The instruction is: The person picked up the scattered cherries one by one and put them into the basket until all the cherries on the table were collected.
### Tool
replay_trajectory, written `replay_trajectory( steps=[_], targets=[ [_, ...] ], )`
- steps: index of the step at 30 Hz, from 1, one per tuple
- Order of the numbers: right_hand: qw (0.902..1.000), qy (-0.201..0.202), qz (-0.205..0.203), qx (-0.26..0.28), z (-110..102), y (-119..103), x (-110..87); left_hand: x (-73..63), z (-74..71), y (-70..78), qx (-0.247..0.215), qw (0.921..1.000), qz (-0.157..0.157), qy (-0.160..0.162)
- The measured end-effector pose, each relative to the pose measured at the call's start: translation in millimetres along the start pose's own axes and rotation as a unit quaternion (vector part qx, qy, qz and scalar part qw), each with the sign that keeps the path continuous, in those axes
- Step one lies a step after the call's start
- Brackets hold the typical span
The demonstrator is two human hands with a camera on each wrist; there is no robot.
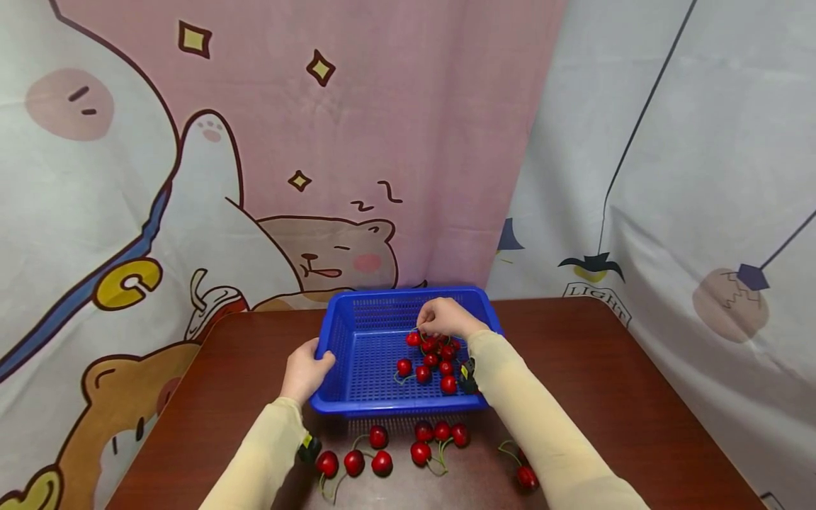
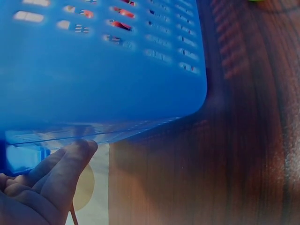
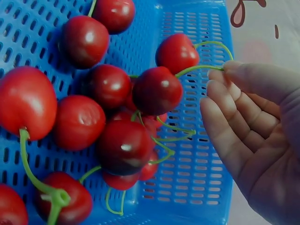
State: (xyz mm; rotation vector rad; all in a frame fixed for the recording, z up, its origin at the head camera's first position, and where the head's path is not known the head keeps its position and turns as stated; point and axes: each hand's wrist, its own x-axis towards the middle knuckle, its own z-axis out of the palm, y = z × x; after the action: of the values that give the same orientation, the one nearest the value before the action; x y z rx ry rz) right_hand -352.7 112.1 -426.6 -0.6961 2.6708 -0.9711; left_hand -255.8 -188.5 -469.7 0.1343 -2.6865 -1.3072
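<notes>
A blue plastic basket [image 1: 401, 406] with slotted walls stands on the table. My left hand [image 1: 306, 370] grips its left rim, thumb over the edge; in the left wrist view the fingers [image 2: 61, 173] lie along the outer wall. Over the basket, my right hand [image 1: 448, 318] pinches green stems between thumb and fingertips. From those stems hang two red cherries, a bright one [image 3: 177, 52] and a darker one [image 3: 157, 90], close over the pile. Several more cherries [image 1: 449, 384] lie inside, mostly toward the basket's right half.
In front of the basket on the brown table [image 1: 612, 382] lie several cherries with joined stems, one group at the left [image 1: 354, 462] and another near the middle [image 1: 421, 453]. A further cherry [image 1: 526, 477] is beside my right sleeve. Behind the table hangs a printed curtain [image 1: 446, 142].
</notes>
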Motion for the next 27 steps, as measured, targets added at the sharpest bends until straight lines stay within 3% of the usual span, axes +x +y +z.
replay_trajectory(
  steps=[7,19,27],
  targets=[
    [0.9998,-0.016,0.010,-0.004,2.8,-1.1,-0.7,0.1,-0.2,1.5,-0.002,1.0000,-0.001,-0.002],
    [0.9987,-0.022,-0.029,-0.035,-13.2,0.8,-4.9,0.1,0.0,-0.3,0.005,1.0000,-0.001,0.000],
    [0.9980,-0.029,-0.051,-0.025,-30.2,-3.9,-16.5,-0.4,-1.2,0.3,0.010,0.9999,0.009,0.006]
  ],
)
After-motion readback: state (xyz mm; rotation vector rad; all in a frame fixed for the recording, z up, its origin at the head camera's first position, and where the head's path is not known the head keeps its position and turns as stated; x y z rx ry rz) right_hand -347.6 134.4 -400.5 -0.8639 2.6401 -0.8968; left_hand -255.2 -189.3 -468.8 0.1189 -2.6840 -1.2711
